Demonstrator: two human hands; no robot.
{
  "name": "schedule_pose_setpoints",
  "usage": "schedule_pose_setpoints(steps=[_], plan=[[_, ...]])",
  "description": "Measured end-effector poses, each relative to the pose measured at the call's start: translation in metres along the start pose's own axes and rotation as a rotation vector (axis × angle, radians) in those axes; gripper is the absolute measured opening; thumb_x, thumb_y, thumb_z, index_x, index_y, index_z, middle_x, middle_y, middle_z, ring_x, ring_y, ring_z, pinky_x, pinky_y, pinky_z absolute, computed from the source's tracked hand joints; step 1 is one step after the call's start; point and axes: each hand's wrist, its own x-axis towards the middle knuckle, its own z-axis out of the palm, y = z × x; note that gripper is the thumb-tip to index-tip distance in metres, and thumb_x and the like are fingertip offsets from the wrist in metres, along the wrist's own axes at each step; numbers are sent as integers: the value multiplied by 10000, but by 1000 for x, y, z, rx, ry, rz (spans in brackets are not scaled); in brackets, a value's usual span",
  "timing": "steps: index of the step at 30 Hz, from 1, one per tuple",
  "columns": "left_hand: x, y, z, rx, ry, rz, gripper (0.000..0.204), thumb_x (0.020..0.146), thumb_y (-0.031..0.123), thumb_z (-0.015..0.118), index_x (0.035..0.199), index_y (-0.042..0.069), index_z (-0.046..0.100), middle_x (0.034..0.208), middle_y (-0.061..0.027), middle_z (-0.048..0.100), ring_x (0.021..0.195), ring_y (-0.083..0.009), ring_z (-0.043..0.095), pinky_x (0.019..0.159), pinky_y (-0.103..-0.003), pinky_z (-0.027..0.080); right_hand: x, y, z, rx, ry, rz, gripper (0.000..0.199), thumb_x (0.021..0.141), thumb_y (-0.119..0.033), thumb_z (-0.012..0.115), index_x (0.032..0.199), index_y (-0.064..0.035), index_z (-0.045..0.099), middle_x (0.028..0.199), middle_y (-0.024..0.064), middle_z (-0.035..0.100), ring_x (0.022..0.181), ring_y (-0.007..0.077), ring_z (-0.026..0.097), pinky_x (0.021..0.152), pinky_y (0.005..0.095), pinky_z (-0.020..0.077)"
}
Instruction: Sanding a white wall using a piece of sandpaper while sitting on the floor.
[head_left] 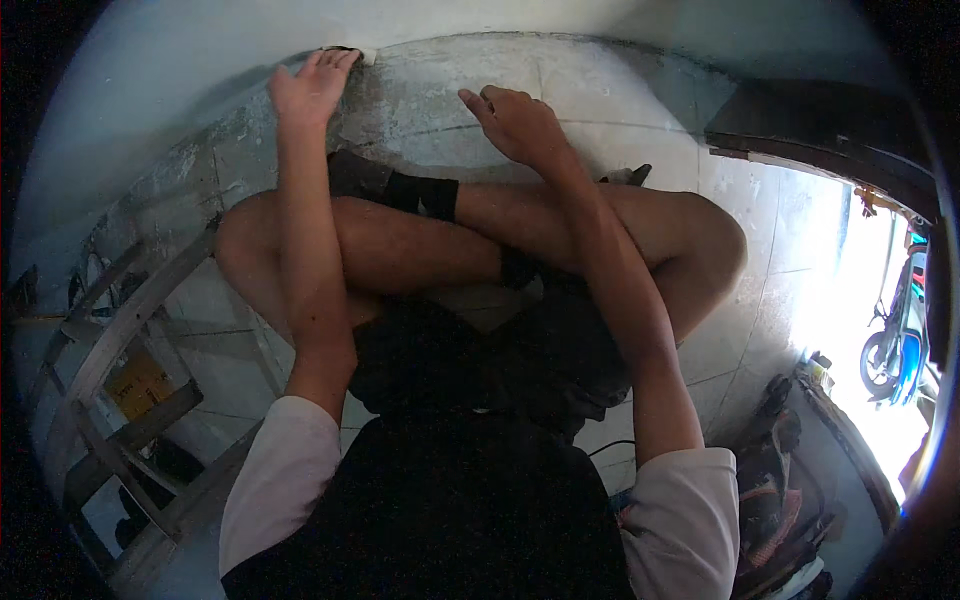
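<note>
My left hand [310, 92] reaches to the far left, where the pale wall meets the floor. Its fingers are stretched out and touch the wall's base beside a dark gap [345, 49]. A small whitish piece [369, 57] lies right by the fingertips; I cannot make out its kind. Over the floor to the right hovers my right hand [520, 125], its thumb apart from loosely bent fingers. Nothing shows in its grasp, though the palm side is hidden. Worn grey floor tiles [430, 90] with whitish smears lie between the hands.
My crossed legs [410, 245] fill the middle. A wooden ladder-like frame [150, 290] leans at left, with a yellow-brown box [138, 385] behind it. Dark furniture [800, 125] stands far right. Near a bright doorway lie jumbled items [780, 490]; a blue motorbike [905, 340] is outside.
</note>
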Motion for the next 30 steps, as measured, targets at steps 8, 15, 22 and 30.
schedule_pose_setpoints(steps=[8, 15, 22, 30], plan=[[11, -5, -5, -13, 45, 6, 815, 1036, 613, 178, 1598, 61, -30, 1675, -134, -44, 1545, -311, -40, 1257, -537, 47, -1, 0, -2, -27, -2, -2, 676, 1048, -563, 307, 1019, 0, 681, 1001, 221, 708, 960, 394, 688, 867, 563, 519], [10, -1, -9, -59, 9, 45, 777, 1057, 567, 184, 1594, 48, -31, 1674, -132, -66, 1543, -319, -39, 1260, -527, 39, 0, -1, -2, -33, -59, 14, 709, 1037, -597, 296, 1018, 1, 676, 1015, 223, 705, 970, 395, 685, 885, 566, 514], [17, 3, -13, 18, 55, 16, 768, 1057, 569, 162, 1596, 53, -15, 1670, -154, -48, 1540, -342, -10, 1256, -549, 63, -3, 1, 0, -27, -57, 38, 708, 1033, -610, 295, 1062, -7, 664, 1050, 232, 700, 1023, 415, 670, 928, 607, 471], [10, -2, -11, -15, 0, 72, 748, 1066, 546, 172, 1596, 42, 19, 1675, -140, 27, 1543, -337, 31, 1253, -537, 75, -2, 1, 2, -81, 34, 93, 717, 1028, -633, 286, 962, -28, 665, 1002, 195, 716, 1013, 397, 670, 936, 589, 446]])
